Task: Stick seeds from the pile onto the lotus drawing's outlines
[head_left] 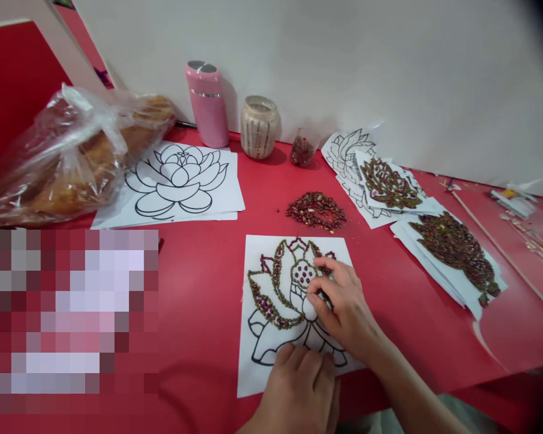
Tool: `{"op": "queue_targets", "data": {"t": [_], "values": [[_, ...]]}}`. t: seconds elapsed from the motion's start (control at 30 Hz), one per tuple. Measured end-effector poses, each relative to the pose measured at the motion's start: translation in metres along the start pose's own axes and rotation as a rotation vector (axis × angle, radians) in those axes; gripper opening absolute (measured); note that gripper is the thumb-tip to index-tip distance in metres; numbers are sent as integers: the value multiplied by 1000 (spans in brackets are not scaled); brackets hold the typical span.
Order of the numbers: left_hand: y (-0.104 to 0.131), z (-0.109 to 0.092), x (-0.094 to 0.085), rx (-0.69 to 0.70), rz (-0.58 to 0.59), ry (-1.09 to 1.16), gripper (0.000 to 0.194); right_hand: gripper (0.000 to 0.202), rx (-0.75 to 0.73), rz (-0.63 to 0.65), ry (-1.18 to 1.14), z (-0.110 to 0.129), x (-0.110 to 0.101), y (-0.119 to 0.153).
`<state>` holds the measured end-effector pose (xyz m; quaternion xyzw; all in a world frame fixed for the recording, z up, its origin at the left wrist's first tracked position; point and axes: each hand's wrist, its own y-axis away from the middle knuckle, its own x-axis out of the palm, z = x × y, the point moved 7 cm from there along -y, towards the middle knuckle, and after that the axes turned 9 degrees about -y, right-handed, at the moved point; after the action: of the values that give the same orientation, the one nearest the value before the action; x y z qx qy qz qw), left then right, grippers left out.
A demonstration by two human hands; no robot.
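A white sheet with a lotus outline [266,337] lies on the red table, part of its lines covered with green and dark red beans. My right hand [341,301] is over the right side of the flower, thumb and forefinger bent towards each other beside the dotted centre; anything between the fingertips is too small to make out. My left hand [298,386] rests on the lower edge of the sheet, fingers curled under and their tips hidden. Beyond the sheet is a loose pile of dark red beans [317,211].
Behind stand a pink flask [207,108], a glass jar [260,128] and a small bean cup [302,150]. Lotus sheets [181,208] and a plastic bag of bread [81,169] lie left; bean-covered sheets [461,256] lie right. The lower left is pixelated.
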<state>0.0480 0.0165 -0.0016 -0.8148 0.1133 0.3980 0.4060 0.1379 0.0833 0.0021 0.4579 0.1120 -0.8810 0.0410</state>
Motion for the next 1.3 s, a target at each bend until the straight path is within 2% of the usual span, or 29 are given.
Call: {"op": "queue_targets", "data": {"t": [0.1,0.23,0.43,0.8,1.0,1.1,1.3], "values": [[2,-1,3,18,21,-31,22,12,24,-14,-19,-4,-4,1],[2,-2,5,29,46,-75,17,13,34,-63,-37,-8,-11,0],[2,-4,4,36,35,-63,12,14,-52,-5,21,0,-6,-2],[4,-3,5,26,38,-55,10,14,-64,-27,74,4,-5,-5],[4,-3,5,18,48,-30,12,13,-66,-32,-46,-5,-9,-3],[3,-2,4,13,49,-19,13,15,-4,-70,-110,-15,-14,0],[-2,-5,-1,51,22,-43,13,18,61,-223,-108,-33,-36,4]]}}
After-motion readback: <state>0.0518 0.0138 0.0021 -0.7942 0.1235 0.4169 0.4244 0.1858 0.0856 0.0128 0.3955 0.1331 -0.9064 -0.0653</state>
